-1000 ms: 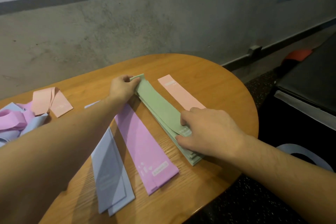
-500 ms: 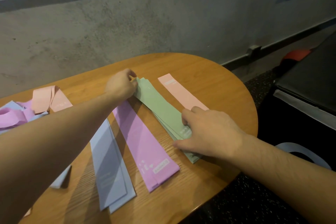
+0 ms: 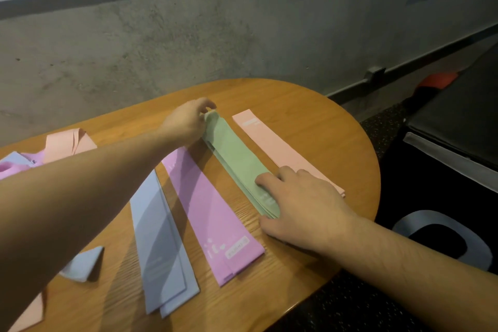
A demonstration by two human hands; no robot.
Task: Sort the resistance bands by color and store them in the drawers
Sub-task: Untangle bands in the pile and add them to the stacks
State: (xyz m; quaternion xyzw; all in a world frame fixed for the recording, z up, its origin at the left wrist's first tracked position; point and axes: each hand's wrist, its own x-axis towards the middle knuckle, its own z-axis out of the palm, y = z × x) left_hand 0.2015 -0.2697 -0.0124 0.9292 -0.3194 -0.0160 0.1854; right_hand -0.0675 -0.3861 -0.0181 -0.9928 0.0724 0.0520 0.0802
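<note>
Both bare forearms are reaching out over the round wooden bench (image 3: pixel 310 116), the left crossing from the lower left, the right coming in from the lower right. The left hand (image 3: pixel 186 122) is curling its fingers (image 3: pixel 206 105) round the far end of the green band stack (image 3: pixel 238 162), pinching it. The right hand (image 3: pixel 301 205) is lying flat, its straight fingers (image 3: pixel 265 179) pressing the stack's near end. The stack is running lengthwise from far left to near right, lying between the purple bands (image 3: pixel 213 215) and the pink band (image 3: pixel 280 151), with the blue bands (image 3: pixel 159 245) lying further left.
</note>
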